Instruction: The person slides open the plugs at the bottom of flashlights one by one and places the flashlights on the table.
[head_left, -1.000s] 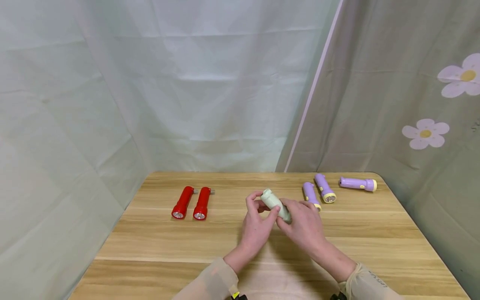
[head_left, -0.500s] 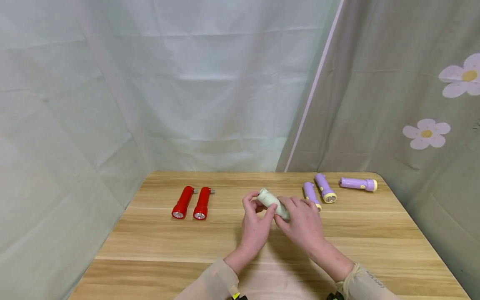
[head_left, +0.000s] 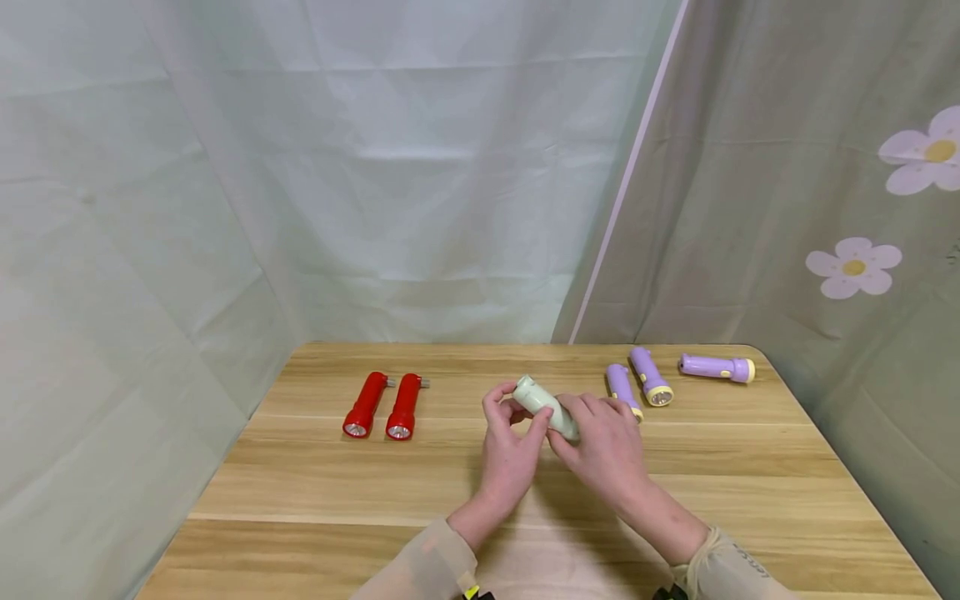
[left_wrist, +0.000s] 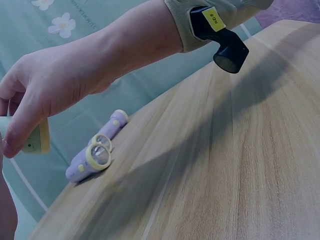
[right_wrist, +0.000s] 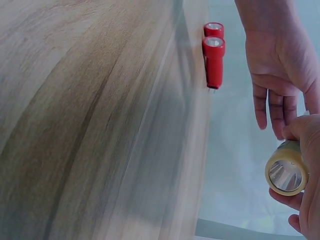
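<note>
A pale green flashlight (head_left: 534, 397) is raised over the table, tilted with its tail end up to the left. My left hand (head_left: 512, 450) pinches its body near the tail, thumb on the near side. My right hand (head_left: 604, 440) grips the head end and covers much of it in the head view. In the right wrist view the flashlight's lens and yellow rim (right_wrist: 286, 177) face the camera, with my left hand (right_wrist: 280, 62) behind. The left wrist view has my right hand (left_wrist: 55, 82) holding the yellow-rimmed end.
Two red flashlights (head_left: 365, 406) lie side by side on the left of the wooden table (head_left: 315, 492). Three purple flashlights (head_left: 716, 368) with yellow heads lie at the back right, one of them partly behind my right hand. Pale curtains (head_left: 420, 208) hang around the table.
Both hands and the green flashlight have shifted slightly left, and the flashlight has tilted a little flatter. The flashlights on the table have not moved.
</note>
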